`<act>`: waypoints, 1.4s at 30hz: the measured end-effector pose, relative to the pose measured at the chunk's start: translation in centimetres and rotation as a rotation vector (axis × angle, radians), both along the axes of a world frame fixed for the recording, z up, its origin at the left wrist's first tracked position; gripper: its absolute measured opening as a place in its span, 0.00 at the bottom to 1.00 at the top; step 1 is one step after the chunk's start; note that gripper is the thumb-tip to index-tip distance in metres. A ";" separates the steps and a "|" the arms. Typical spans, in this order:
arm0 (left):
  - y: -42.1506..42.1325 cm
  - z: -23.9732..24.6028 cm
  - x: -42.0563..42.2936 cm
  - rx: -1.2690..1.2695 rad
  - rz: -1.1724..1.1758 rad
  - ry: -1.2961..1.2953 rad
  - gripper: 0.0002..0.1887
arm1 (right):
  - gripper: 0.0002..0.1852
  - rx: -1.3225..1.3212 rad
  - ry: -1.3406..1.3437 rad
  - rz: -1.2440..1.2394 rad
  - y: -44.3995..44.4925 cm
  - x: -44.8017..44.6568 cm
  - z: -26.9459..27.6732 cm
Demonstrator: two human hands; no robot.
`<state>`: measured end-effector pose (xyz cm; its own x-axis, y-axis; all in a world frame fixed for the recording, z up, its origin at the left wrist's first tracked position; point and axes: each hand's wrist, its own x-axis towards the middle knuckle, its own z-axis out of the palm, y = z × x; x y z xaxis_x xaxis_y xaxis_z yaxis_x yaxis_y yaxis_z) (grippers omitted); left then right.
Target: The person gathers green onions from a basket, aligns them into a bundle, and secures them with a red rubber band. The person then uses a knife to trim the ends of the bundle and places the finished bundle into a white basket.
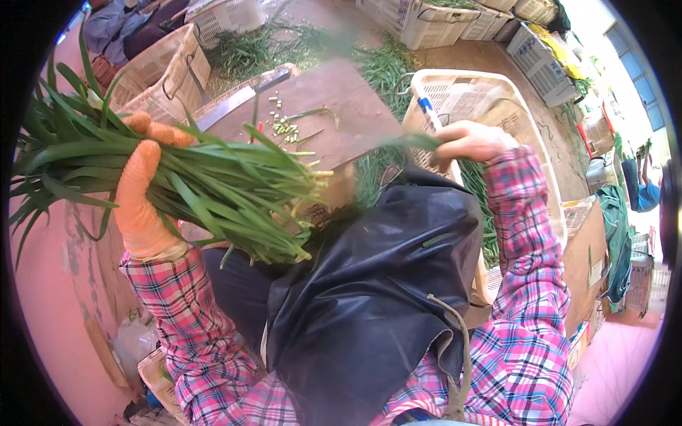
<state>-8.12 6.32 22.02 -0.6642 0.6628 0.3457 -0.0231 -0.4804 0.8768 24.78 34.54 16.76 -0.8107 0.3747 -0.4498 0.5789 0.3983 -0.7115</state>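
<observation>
My left hand (137, 186), in an orange knitted glove, is closed around a thick bunch of long flat-leaved green stalks (229, 175). Their pale cut ends point right, above my lap. A blurred green leaf (407, 141) extends leftward from the fingers of my right hand (471, 141), which is over the near-left rim of a plastic crate (538, 138). More greens (474, 181) lie inside that crate. Ahead of me is a wooden board (330, 106) carrying short cut stalk pieces (285, 128). A broad-bladed knife (229, 108) with a dark handle rests along its left edge.
A dark apron (367, 298) covers my lap. Loose green leaves (386, 74) litter the floor beyond the board. Another plastic crate (176, 69) stands at the upper left, near a seated person (114, 32). More crates (437, 24) line the back, and a pink wall (48, 277) rises at left.
</observation>
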 end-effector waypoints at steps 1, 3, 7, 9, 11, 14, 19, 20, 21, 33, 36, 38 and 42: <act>0.0 -0.2 0.1 0.009 0.042 -0.016 0.20 | 0.13 -0.074 0.147 -0.082 -0.6 1.9 1.2; -0.8 -0.3 0.3 -0.019 -0.021 -0.091 0.18 | 0.12 -0.299 0.528 -0.496 -2.2 3.0 1.5; 1.2 -1.7 3.0 -0.044 -0.158 -0.243 0.16 | 0.14 -0.469 0.963 -0.480 -5.1 1.3 -1.3; 1.1 -1.9 6.4 -0.160 -0.254 -0.306 0.17 | 0.11 -0.342 0.798 -0.446 -9.4 -2.0 -0.4; 1.6 -2.4 6.5 -0.133 -0.404 -0.247 0.18 | 0.10 -0.210 0.741 -0.208 -11.4 -4.9 -0.8; 3.1 -5.5 6.1 0.057 -0.528 -0.516 0.18 | 0.10 0.052 0.677 -0.051 -13.3 -8.1 -1.3; 2.8 -5.8 7.3 0.031 -0.637 -0.644 0.20 | 0.14 -0.097 0.525 -0.117 -13.2 -9.2 -2.6; 2.5 -5.8 6.9 -0.016 -0.663 -0.666 0.20 | 0.14 -0.074 0.533 -0.077 -13.1 -9.4 -3.3; 2.1 -6.2 6.6 -0.070 -0.681 -0.699 0.21 | 0.14 -0.063 0.532 -0.035 -13.2 -9.6 -3.6; 1.5 -5.2 5.5 0.110 -0.671 -0.578 0.23 | 0.11 0.518 1.033 -0.019 -12.2 -11.5 5.6; 2.0 -6.0 5.5 0.151 -0.756 -0.591 0.23 | 0.10 0.360 1.112 -0.081 -12.5 -13.3 7.1; 2.1 -5.7 5.6 0.115 -0.820 -0.596 0.23 | 0.11 0.218 1.089 -0.075 -12.0 -14.6 7.4; 2.4 -5.2 6.5 0.042 -0.762 -0.519 0.16 | 0.14 -0.065 0.892 -0.022 -12.0 -15.4 8.2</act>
